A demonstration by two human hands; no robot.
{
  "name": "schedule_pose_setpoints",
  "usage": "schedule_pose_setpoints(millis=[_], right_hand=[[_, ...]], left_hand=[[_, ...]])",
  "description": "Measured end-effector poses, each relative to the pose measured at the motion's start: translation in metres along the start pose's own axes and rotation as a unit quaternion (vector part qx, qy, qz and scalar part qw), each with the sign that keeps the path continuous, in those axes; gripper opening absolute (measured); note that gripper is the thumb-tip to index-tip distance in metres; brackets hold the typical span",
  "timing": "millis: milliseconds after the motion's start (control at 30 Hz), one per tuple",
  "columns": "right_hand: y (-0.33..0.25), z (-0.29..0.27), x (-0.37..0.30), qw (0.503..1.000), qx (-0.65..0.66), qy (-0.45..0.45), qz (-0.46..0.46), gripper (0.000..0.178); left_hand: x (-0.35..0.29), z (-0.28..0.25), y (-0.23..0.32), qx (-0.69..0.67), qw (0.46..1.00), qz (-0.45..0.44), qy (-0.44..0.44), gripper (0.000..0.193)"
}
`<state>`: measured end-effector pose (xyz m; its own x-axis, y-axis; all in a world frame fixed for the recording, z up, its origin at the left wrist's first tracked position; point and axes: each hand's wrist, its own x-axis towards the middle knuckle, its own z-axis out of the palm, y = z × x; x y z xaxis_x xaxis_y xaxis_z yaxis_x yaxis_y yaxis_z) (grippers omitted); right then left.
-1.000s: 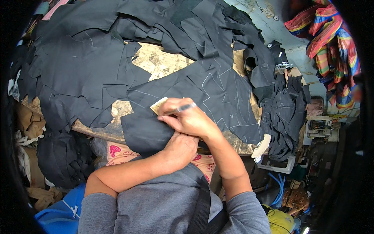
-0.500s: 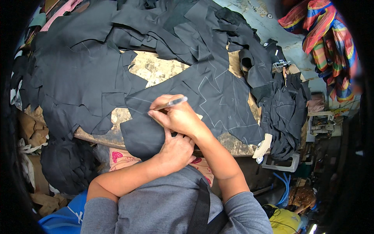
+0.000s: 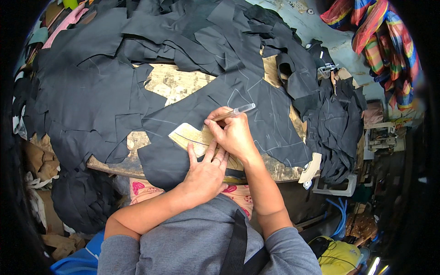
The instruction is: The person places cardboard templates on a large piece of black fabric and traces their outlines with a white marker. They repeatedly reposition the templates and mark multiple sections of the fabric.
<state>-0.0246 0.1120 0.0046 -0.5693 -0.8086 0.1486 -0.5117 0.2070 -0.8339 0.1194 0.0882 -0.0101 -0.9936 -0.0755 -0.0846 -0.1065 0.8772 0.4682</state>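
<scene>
the pale, worn wooden table (image 3: 176, 80) runs across the middle of the frame. on it, right of centre, lies a wide black cloth-like sheet (image 3: 268, 123). it could bunch up if an arm drags it, and then a line would come out bent.

the left hand (image 3: 206, 176), low in the middle, has its fingers spread and presses down. the right hand (image 3: 233, 137), at the centre, pinches a pen.

the tan, flat, stiff pattern piece (image 3: 191, 135) is under the left fingers at the centre, on top of the sheet. it could slide or turn if they press too lightly.

the thin, see-through plastic pen (image 3: 240, 110) leans to the upper right. its tip is hard to see. it could slip off the edge if pushed too hard.
</scene>
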Motion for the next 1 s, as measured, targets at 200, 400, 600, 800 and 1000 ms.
schedule_pose_setpoints(millis=[200,400,600,800,1000], right_hand=[[0.002,0.006,-0.001,0.998,0.031,0.047,0.012,0.005],[0.009,-0.014,-0.027,0.996,-0.046,0.081,-0.012,0.007],[0.024,-0.026,-0.059,0.984,0.032,0.145,0.099,0.008],[0.031,-0.016,-0.065,0.967,0.113,0.200,0.112,0.008],[0.018,-0.023,-0.072,0.986,-0.045,0.157,0.023,0.007]], left_hand=[[0.000,-0.002,0.000,0.008,1.000,-0.002,-0.018,0.085],[0.002,-0.006,0.001,0.020,0.999,-0.003,-0.034,0.088],[0.002,-0.006,0.002,0.018,0.999,-0.005,-0.026,0.086],[0.002,-0.006,0.003,0.017,1.000,0.000,-0.026,0.074],[0.003,-0.007,0.004,0.027,0.999,0.003,-0.020,0.074]])
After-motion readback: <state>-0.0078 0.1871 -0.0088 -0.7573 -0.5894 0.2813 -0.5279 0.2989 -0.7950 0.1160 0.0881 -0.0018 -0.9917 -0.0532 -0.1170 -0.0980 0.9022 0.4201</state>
